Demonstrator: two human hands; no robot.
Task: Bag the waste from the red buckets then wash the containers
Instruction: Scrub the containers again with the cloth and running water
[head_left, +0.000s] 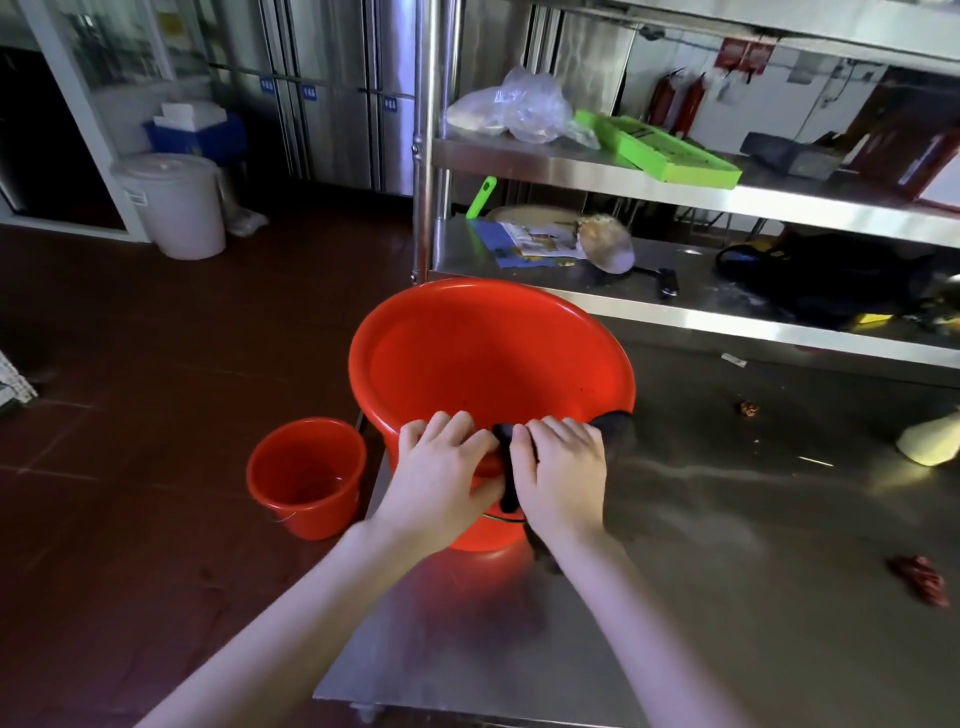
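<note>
Both hands were curled tight at the near rim. The left hand gripped the big red bucket by its smooth plastic lip, and the right hand clutched a limp black bag draped over that lip. The bucket stood at the left edge of the brushed steel table. Below, on the floor, sat a small red bucket. Red scraps lay off to the right, and a steel shelf rack crowded in behind.

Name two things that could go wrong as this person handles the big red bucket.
1. The big red bucket stands near the table edge; tugging at its rim might tip it off toward the small bucket on the floor.
2. The black bag, pinched by the right hand, may slip.
</note>
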